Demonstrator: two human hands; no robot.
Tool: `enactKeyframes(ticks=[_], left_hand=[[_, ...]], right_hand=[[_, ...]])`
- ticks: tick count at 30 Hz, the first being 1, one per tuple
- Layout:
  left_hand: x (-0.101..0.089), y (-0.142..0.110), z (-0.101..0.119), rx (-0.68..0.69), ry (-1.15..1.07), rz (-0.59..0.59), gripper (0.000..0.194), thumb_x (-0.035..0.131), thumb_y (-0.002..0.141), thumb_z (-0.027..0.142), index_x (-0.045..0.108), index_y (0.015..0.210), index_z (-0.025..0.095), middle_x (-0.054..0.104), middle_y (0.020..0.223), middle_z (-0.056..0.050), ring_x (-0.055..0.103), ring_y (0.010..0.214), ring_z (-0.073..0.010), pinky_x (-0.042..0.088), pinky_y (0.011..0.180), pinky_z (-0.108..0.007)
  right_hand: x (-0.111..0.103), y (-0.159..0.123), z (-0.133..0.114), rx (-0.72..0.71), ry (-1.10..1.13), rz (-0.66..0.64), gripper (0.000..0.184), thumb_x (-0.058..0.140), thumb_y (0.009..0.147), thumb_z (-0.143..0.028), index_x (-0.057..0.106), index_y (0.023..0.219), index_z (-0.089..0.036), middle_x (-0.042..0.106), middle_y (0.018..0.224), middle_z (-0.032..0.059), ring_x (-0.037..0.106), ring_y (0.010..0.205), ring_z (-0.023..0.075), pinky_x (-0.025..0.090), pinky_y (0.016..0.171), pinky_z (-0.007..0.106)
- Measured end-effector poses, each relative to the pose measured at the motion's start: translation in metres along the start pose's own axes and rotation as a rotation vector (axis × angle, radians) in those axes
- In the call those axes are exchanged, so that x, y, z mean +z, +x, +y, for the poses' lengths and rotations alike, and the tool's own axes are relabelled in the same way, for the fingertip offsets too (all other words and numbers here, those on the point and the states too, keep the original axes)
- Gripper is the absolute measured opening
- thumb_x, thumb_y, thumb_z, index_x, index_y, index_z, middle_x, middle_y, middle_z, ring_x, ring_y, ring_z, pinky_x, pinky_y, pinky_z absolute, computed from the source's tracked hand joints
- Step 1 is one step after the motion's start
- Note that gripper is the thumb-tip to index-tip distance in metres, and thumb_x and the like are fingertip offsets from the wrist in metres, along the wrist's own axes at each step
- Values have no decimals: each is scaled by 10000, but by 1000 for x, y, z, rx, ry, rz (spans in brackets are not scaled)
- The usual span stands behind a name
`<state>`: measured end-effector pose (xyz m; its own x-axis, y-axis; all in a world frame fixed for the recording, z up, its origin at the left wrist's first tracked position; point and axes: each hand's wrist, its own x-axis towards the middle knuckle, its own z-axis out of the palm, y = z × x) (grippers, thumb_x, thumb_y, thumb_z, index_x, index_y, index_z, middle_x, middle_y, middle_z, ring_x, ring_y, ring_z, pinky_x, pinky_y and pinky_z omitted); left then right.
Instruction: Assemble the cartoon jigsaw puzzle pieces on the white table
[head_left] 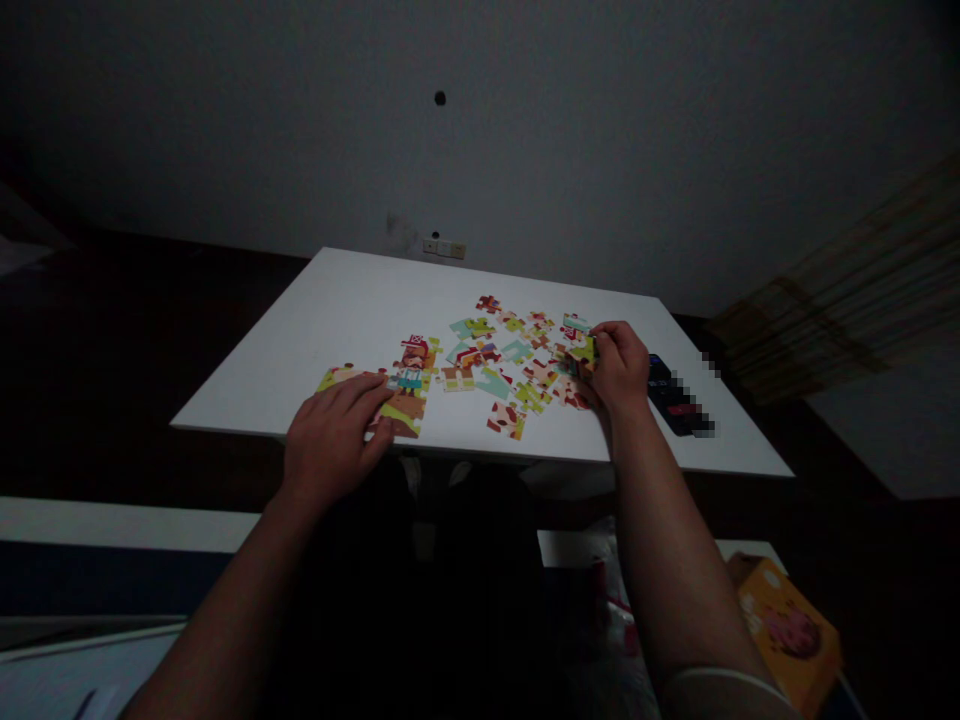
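Note:
My left hand [336, 428] lies flat, fingers stretched out, over a joined section of jigsaw puzzle [409, 408] at the table's near edge. That section shows a figure with a red barn above it, and my hand hides part of it. Over on the right, my right hand [621, 368] pinches a green puzzle piece [585, 350] between thumb and fingers, at the edge of the loose pieces. Several loose puzzle pieces [495, 384] spread between the two hands, some overlapping. A cow-patterned piece [507, 419] sits nearest to me.
The white table [262, 350] stands before a grey wall with a socket [444, 248]. A dark phone [667, 390], partly pixelated, lies right of my right hand. Below on the right is an orange box [791, 630]. My legs are under the table's near edge.

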<state>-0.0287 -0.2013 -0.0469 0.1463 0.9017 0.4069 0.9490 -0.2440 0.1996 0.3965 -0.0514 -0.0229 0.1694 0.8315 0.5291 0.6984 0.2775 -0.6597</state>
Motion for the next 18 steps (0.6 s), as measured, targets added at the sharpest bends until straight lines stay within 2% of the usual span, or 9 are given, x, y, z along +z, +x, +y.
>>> enactKeyframes(ticks=[8, 12, 15, 18], left_hand=[[3, 0, -2, 14, 1, 4, 436, 572, 1073, 379, 714, 1469, 266, 697, 1601, -85, 663, 1435, -378, 533, 1132, -595], [3, 0, -3, 12, -10, 13, 434, 578, 1069, 381, 717, 1467, 278, 700, 1596, -83, 661, 1441, -378, 534, 1125, -585], [3, 0, -2, 14, 5, 13, 430, 566, 1073, 373, 715, 1466, 278, 701, 1595, -83, 664, 1437, -371, 535, 1118, -576], [3, 0, -2, 17, 12, 17, 431, 562, 1077, 374, 719, 1464, 268, 703, 1591, -87, 668, 1429, -374, 534, 1116, -575]], right_hand=[[3, 1, 6, 1, 48, 67, 239, 519, 989, -496, 663, 952, -309, 740, 920, 69, 690, 910, 355, 537, 866, 501], [3, 1, 7, 6, 50, 46, 226, 545, 992, -520, 654, 953, -327, 748, 941, 83, 687, 935, 372, 529, 874, 515], [5, 1, 8, 22, 19, -49, 242, 547, 999, -536, 663, 1016, -324, 756, 959, 74, 698, 925, 357, 526, 864, 503], [7, -1, 7, 28, -48, -223, 236, 589, 982, -528, 689, 1073, -335, 758, 910, 61, 701, 866, 350, 516, 834, 493]])
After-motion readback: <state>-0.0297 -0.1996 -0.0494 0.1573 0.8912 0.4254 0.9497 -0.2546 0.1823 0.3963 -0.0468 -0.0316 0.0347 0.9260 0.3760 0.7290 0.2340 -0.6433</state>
